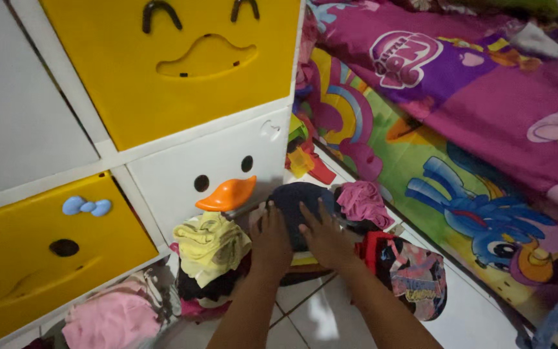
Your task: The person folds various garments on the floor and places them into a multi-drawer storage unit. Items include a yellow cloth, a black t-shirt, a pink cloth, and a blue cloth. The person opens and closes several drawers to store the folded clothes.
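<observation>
- We had both hands pressed flat, palms down, on a dark navy folded cloth garment [299, 201] that sat on top of a low pile of clothes on the white tiled floor [466, 317], just in front of the storage unit.
- Our left hand [271, 238] lay on the near left part of the navy garment, fingers spread and not clenched; it grasped nothing, only pressed.
- Our right hand [325, 238] rested just beside it on the right, fingers stretched toward the far edge of the garment, likewise open and flat.
- To the left of the hands stood a stack of folded clothes topped by a pale yellow crumpled garment [209, 244], with darker pieces beneath it.
- Further left and nearer, a pink cloth heap [112, 318] lay by the yellow fabric drawer with a blue bow [46, 252].
- Beyond the hands was a white fabric drawer with two black eyes and an orange duck bill [214, 176]; above it sat another yellow duck-faced drawer [188, 64].
- Right of the navy garment lay a magenta crumpled cloth [364, 201], and nearer, a patterned red and grey garment [414, 274].
- On the far right ran a bright pink cartoon-print bedsheet [485, 123].
</observation>
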